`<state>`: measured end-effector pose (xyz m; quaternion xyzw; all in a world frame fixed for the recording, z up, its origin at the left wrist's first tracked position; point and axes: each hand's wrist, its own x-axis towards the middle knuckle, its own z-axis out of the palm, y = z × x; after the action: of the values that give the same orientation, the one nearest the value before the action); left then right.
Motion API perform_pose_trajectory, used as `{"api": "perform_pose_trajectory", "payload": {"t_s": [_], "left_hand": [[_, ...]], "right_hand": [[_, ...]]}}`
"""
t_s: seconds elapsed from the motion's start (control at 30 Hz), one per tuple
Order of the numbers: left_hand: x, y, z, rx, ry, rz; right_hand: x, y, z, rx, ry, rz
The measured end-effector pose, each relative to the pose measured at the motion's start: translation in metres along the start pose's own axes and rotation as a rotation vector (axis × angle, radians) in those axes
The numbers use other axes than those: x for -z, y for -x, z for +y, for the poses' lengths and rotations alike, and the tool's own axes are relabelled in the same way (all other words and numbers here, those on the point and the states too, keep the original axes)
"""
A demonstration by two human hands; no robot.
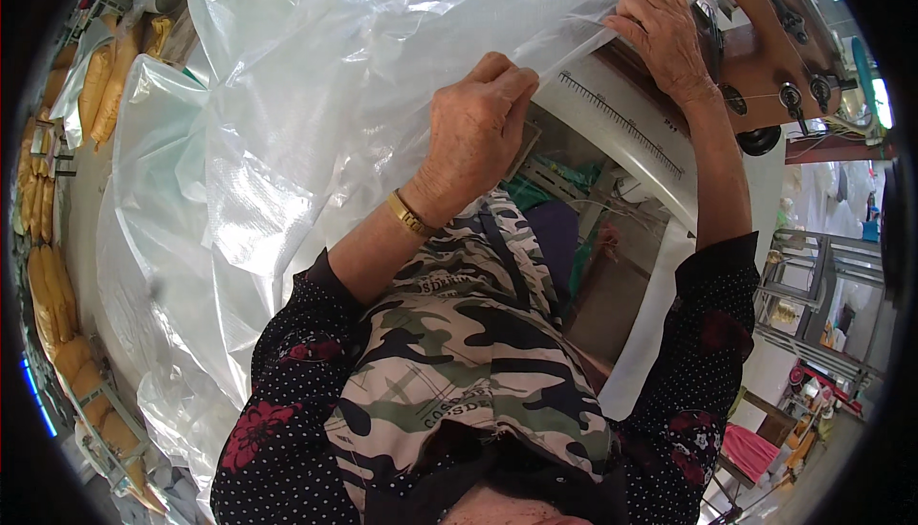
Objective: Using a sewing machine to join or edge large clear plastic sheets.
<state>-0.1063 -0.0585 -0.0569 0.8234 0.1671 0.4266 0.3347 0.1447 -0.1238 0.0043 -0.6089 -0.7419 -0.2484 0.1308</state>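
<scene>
A large sheet of clear, shiny plastic [316,76] spreads over the left and far side of the work table. My left hand [473,123] is closed on the sheet's near edge, thumb and fingers pinched together. Farther right, my right hand [660,32] grips the same edge with bent fingers, right beside the brown sewing machine [765,47]. Between the two hands the edge is drawn up into a narrow strip. The machine's needle area lies partly behind my right hand, so I cannot see the needle.
A pale table edge with a printed ruler [622,123] runs below my right hand. Under it is an opening with a green thing and loose threads. Yellow bundles [53,295] line the far left. A black knob [760,141] juts from the machine; metal frames [822,276] stand at right.
</scene>
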Motion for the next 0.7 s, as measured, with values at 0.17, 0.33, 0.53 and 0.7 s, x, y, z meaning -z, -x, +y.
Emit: {"api": "perform_pose_trajectory", "payload": {"t_s": [0.17,0.33,0.53,0.7], "left_hand": [[0.001,0.005,-0.007,-0.056,-0.126,-0.046],[-0.005,0.002,-0.010,-0.092,-0.181,-0.210],[-0.013,-0.001,0.000,-0.090,0.087,-0.352],[-0.022,0.000,0.007,-0.086,0.100,-0.350]], "right_hand": [[-0.006,0.000,0.002,-0.063,0.023,0.024],[-0.026,0.009,-0.002,-0.224,0.104,0.222],[-0.041,0.028,-0.021,-0.420,0.088,0.490],[-0.039,0.041,-0.031,-0.481,0.171,0.463]]}}
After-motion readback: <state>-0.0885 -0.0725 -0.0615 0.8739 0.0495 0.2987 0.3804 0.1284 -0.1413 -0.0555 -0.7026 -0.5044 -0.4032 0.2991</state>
